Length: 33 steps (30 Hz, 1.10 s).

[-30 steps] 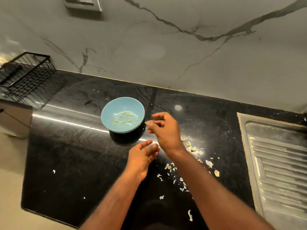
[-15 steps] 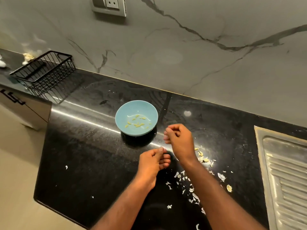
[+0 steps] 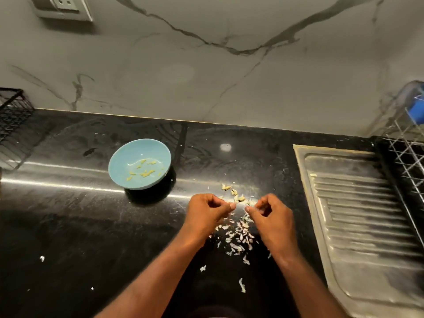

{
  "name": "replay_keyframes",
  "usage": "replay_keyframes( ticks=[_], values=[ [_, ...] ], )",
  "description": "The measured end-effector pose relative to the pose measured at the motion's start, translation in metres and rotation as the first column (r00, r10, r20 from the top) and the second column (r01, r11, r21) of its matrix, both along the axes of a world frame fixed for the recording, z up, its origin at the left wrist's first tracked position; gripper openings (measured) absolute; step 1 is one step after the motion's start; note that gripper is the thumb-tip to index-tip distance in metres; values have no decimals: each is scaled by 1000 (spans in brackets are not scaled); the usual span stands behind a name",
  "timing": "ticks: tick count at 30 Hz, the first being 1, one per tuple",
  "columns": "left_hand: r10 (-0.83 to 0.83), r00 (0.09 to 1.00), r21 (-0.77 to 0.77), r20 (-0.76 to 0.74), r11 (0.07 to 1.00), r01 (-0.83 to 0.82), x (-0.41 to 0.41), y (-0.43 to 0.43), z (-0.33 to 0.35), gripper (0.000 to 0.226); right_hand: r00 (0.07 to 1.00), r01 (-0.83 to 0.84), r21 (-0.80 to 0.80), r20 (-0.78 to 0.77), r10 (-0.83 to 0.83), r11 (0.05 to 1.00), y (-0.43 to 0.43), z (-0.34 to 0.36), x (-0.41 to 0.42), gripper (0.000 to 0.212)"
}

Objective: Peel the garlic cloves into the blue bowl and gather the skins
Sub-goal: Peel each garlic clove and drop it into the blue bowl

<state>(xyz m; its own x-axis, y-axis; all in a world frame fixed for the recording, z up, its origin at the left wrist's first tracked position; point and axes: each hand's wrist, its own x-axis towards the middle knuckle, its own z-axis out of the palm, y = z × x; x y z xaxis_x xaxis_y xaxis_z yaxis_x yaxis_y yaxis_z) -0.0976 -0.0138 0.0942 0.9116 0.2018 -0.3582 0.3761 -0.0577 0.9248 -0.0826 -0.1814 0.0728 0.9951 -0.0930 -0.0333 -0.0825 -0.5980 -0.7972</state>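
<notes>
Against half a second back: my view has swung right. The black wire basket (image 3: 11, 111) is now cut by the left edge, and a steel sink drainboard (image 3: 355, 214) fills the right side, with a silver wire rack (image 3: 408, 148) behind it.

The right hand (image 3: 273, 216) was up near the bowl; it has dropped back toward me. The left hand (image 3: 206, 214) has moved right. Both now sit level, side by side and just apart, over the litter of peel.

Pose: both forearms reach in from the bottom edge, converging. Each hand has its fingers curled under, thumb tip set against forefinger in a pinch, the two pinches pointing at each other. What sits in either pinch is too small; I cannot tell.

The round pale blue bowl (image 3: 128, 154) stands on the glossy black stone tabletop (image 3: 68, 226), left of and beyond the hands, well apart from them. Small yellowish peeled garlic pieces (image 3: 145, 173) lie inside it.

The papery whitish garlic skins (image 3: 238, 235) lie scattered on the tabletop between and below the wrists. A few yellowish garlic bits (image 3: 236, 196) lie just beyond the fingertips.
</notes>
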Motion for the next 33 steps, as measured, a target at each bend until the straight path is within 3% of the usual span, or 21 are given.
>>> replay_keyframes(
  ticks=[2,4,7,9,11,14,19,26,33],
  values=[
    [-48,999,249,1,967,47,0,2,-7,31,1000,-7,-12,-19,7,1000,-2,-2,1,26],
    [-120,992,367,-30,922,122,-1,2,-13,26,993,-83,3,-83,83,997,-5,-2,3,22],
    [-199,978,399,-71,893,210,-1,3,-17,15,968,-174,31,-176,177,984,-8,1,7,25],
    [-171,982,421,-81,887,189,-1,5,-18,9,990,-78,68,-109,86,995,-7,4,10,14],
    [-136,986,460,-92,873,163,-2,7,-19,23,997,-29,53,-68,32,998,-6,4,16,11],
    [-128,988,501,-89,851,155,-2,7,-23,35,949,-259,-117,-217,230,959,2,1,23,15],
    [-174,981,432,-90,880,196,1,3,-25,41,961,-260,-227,-152,230,938,28,-5,48,11],
    [-182,982,364,-53,912,189,10,4,-26,15,947,-317,-493,-206,246,810,56,-17,74,11],
    [-160,987,298,-20,941,158,17,3,-24,13,936,-353,-637,-245,254,686,64,-15,77,13]
  ],
)
